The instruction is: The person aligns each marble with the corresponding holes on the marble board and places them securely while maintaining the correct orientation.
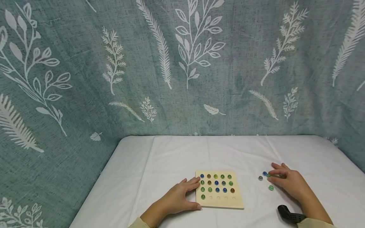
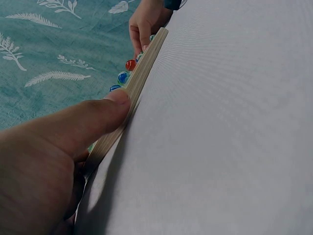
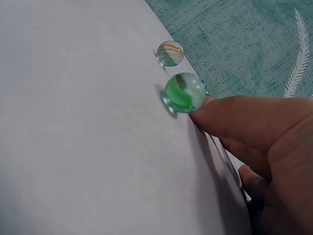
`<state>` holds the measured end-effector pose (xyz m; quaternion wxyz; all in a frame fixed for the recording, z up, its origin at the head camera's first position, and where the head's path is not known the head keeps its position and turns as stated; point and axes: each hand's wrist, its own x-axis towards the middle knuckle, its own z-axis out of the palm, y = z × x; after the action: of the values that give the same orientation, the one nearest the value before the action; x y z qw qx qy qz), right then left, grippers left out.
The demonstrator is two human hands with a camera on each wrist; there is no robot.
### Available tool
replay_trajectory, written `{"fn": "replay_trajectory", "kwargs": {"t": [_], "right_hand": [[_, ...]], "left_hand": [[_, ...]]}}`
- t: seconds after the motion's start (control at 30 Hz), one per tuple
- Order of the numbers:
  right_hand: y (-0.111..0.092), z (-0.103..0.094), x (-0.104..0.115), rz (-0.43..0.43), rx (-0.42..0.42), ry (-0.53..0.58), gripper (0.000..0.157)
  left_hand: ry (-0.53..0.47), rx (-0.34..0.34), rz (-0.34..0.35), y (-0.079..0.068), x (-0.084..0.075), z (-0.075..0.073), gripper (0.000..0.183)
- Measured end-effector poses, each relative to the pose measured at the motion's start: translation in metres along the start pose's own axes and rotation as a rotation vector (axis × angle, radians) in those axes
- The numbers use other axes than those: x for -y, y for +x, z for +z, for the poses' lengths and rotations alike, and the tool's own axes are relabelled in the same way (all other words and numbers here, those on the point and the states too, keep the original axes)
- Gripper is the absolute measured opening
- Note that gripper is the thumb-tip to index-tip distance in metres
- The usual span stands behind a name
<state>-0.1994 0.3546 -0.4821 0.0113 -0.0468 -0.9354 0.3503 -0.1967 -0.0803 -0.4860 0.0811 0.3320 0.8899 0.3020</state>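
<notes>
Right hand pinches green glass marble | left hand, outspread, touches square pale wooden board | slip risk — smooth glass

White-clothed table, lightly creased

A pale wooden marble board lies flat on it, towards the near side. Well apart to the board's right rest a blue glass marble, an orange-streaked clear marble beside it and, nearer the viewer, a green-swirled marble.
</notes>
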Motion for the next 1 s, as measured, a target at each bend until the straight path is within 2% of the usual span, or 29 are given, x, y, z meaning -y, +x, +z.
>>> {"fn": "replay_trajectory", "kwargs": {"t": [0.27, 1.0], "right_hand": [[-0.0008, 0.0011, 0.0000, -0.015, -0.013, -0.007, 0.053], [-0.0006, 0.0013, 0.0022, 0.017, -0.010, -0.016, 0.047]], "left_hand": [[-0.005, 0.001, -0.015, 0.0001, -0.0012, 0.0007, 0.085], [0.002, 0.000, -0.028, 0.0001, 0.0022, 0.0021, 0.082]]}}
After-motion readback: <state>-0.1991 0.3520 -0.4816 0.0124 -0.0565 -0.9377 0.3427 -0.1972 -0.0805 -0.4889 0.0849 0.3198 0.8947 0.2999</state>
